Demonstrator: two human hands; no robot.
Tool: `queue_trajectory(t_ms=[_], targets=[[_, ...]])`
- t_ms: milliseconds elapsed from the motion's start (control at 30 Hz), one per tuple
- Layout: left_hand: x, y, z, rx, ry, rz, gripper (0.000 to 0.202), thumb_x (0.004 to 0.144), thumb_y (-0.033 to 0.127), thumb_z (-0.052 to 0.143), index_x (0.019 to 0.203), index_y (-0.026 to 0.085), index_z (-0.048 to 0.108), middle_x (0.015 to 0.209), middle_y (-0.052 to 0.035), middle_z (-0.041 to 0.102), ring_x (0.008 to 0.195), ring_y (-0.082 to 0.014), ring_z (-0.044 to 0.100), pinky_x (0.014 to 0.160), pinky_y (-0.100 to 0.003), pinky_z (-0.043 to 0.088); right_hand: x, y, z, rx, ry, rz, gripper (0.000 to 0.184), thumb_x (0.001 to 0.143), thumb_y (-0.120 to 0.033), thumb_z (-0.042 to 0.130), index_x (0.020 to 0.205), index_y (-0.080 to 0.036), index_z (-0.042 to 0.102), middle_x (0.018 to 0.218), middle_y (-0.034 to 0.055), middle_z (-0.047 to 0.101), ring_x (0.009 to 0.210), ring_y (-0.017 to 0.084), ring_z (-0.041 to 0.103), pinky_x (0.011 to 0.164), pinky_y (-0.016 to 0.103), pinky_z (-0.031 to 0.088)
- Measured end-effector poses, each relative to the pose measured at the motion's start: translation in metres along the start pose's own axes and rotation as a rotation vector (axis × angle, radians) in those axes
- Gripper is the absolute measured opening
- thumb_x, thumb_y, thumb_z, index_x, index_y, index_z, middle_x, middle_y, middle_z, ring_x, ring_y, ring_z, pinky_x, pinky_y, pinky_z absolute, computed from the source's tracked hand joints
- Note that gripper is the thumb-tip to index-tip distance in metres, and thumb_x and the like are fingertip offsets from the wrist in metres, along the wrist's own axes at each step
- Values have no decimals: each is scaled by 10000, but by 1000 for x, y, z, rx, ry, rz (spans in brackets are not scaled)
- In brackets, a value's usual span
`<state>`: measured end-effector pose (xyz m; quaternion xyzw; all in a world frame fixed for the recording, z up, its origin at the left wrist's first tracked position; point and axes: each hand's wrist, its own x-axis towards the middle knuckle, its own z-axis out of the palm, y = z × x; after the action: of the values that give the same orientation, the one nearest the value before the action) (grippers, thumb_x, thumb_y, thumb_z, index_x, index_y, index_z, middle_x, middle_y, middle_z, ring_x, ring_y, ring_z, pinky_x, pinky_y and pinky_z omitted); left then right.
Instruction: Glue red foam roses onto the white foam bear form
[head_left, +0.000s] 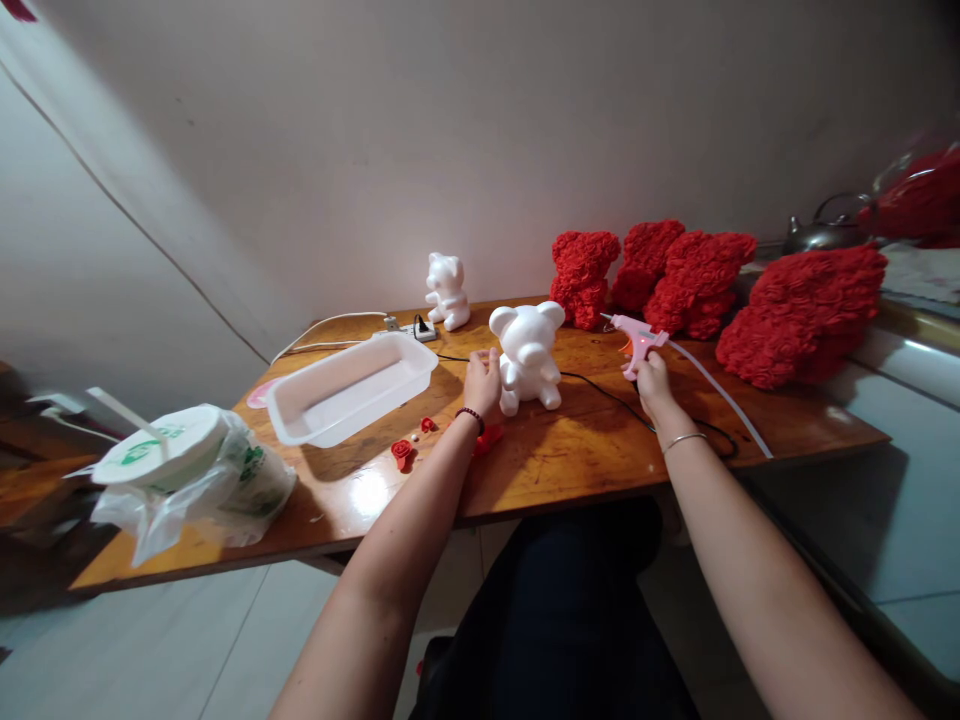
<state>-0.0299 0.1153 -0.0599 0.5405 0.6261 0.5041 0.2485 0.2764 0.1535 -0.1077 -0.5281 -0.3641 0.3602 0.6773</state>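
A white foam bear sits upright on the wooden table, facing me. My left hand is at its left side, fingers closed against its arm; part of the grip is hidden. In my right hand is a pink hot glue gun, its nozzle pointing left and away from the bear. A pale glue stick sticks out from the gun's back, and a small light glows on its body. Beside my left forearm lie a red foam rose and a smaller red flower. More red petals are partly behind that wrist.
An empty translucent tray is left of centre. A second white bear stands by a power strip at the wall. Several red rose bears line the back right. A bagged cup with a straw occupies the near left. A black cord crosses the table.
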Motion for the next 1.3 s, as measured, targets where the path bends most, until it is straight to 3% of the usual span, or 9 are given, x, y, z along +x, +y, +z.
queue_trajectory(t_ms=[167, 300, 500, 600, 733, 900, 1067, 1200, 1300], targets=[[-2, 4, -1, -29, 12, 50, 375, 1057, 482, 371, 1116, 150, 536, 1194, -191, 666, 1177, -281, 640, 1040, -402, 465, 0, 0, 1, -1, 37, -22, 295, 606, -356, 650, 797, -212, 478, 722, -18, 575, 610, 96, 548, 513, 197, 396], [-8, 9, 0, -79, -12, 148, 446, 1050, 510, 387, 1291, 150, 492, 1405, -192, 568, 1321, -241, 568, 1115, -367, 436, -1, -2, 1, 2, 74, -45, 331, 635, -413, 662, 841, -224, 485, 661, -47, 544, 583, 102, 528, 509, 209, 398], [-14, 8, 5, -97, -51, 276, 894, 897, 610, 637, 1586, 211, 232, 1684, -195, 224, 1571, -315, 253, 1268, -481, 249, -3, -4, -1, 12, 130, -78, 346, 696, -431, 655, 876, -237, 431, 712, -35, 573, 559, 95, 506, 484, 217, 378], [-14, 9, 4, -56, -74, 329, 1028, 845, 663, 668, 1625, 226, 160, 1708, -186, 164, 1584, -343, 209, 1278, -505, 222, -6, -9, 3, 13, 171, -114, 364, 729, -456, 644, 908, -240, 411, 803, -1, 622, 564, 98, 530, 477, 228, 379], [-12, 9, -2, 144, -36, 542, 1239, 756, 712, 723, 1634, 98, 98, 1683, -276, 173, 1588, -396, 153, 1287, -552, 156, -19, -26, 18, 6, 189, -220, 393, 775, -548, 608, 926, -238, 418, 877, 36, 657, 534, 98, 555, 458, 238, 384], [-6, 2, -11, 259, 63, 786, 1119, 881, 702, 563, 1646, 93, 18, 1672, -313, 151, 1584, -427, 134, 1245, -637, 189, -34, -68, 47, 43, 80, -349, 415, 793, -584, 638, 943, -222, 501, 609, -33, 578, 491, 124, 555, 475, 244, 425], [-7, 5, -22, 318, 272, 1197, 1095, 836, 744, 572, 1663, 230, 71, 1702, -234, 78, 1577, -442, 153, 1224, -634, 239, -44, -117, 67, 318, -207, -250, 360, 808, -552, 669, 841, -196, 619, 486, -67, 480, 401, 69, 405, 445, 220, 354], [-7, 2, -26, 426, 359, 1243, 1065, 745, 769, 652, 1613, 306, 246, 1657, -203, 218, 1523, -465, 283, 1218, -671, 207, -52, -136, 68, 465, -411, -135, 339, 746, -501, 756, 834, -204, 619, 660, -49, 631, 387, 16, 361, 512, 226, 442], [-6, -3, -27, 485, 357, 1213, 971, 694, 777, 693, 1511, 319, 438, 1599, -185, 342, 1482, -463, 354, 1226, -681, 151, -56, -137, 65, 446, -503, -98, 355, 753, -512, 773, 911, -226, 637, 853, -15, 719, 416, 16, 369, 475, 228, 410]])
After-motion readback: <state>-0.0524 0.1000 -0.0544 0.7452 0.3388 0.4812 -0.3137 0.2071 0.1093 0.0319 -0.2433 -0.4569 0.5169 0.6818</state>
